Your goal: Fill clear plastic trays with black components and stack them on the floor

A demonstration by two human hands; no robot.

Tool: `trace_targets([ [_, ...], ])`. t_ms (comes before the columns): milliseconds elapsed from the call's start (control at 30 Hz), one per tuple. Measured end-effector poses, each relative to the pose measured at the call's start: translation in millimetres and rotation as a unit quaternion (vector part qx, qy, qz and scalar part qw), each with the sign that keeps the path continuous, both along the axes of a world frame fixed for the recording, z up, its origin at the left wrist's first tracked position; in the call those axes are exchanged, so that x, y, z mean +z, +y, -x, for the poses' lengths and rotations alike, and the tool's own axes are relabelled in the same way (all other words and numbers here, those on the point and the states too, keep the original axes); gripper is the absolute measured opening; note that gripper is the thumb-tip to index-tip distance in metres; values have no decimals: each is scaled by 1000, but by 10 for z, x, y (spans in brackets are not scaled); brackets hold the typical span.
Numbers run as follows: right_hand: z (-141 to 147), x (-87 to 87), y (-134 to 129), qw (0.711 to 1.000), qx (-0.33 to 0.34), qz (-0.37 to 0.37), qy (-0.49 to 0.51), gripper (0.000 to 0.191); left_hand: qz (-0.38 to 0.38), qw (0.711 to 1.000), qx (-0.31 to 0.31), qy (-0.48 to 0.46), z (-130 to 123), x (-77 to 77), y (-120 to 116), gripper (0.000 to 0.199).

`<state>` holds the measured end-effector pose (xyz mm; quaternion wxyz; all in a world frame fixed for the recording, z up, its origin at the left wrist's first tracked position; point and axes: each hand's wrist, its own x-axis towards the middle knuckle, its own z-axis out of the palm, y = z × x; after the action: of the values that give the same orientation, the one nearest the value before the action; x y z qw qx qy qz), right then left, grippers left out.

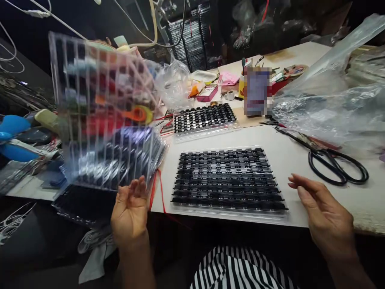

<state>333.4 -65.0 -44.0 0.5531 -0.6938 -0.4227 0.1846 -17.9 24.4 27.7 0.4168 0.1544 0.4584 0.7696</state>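
My left hand [130, 214] grips the lower edge of a clear ribbed plastic tray [104, 100], which stands tilted up at the left and is blurred; the scene behind shows through it. Over the table's right side, my right hand [326, 214] hovers with fingers stretched out and nothing in it. Between the hands a filled tray [228, 178] lies flat, carrying rows of small black parts in a clear plastic base. Farther back sits a second filled tray [206, 118] of similar black parts.
Black-handled scissors [337, 166] lie at the right, beside a heap of clear plastic bags [333, 108]. A dark shiny stack [120, 156] occupies the left, with red string [159, 188] near it. A pixelated upright object [257, 92] stands at the back.
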Motion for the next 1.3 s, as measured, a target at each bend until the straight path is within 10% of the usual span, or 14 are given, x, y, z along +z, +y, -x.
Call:
trace_targets([
  [367,-33,-111,-39,988,73,51,-124,30,-45,997,-42,48,-33,-83,122,30],
  [533,-22,-159,-34,987,68,35,-143,29,-7,979,-164,122,-47,-153,4,33],
  [800,15,-149,-11,986,55,65,-142,34,153,844,-250,448,-179,-674,-204,50],
  [1300,-456,-119,-769,964,-32,249,-84,61,246,873,-231,352,-36,-580,-769,50],
])
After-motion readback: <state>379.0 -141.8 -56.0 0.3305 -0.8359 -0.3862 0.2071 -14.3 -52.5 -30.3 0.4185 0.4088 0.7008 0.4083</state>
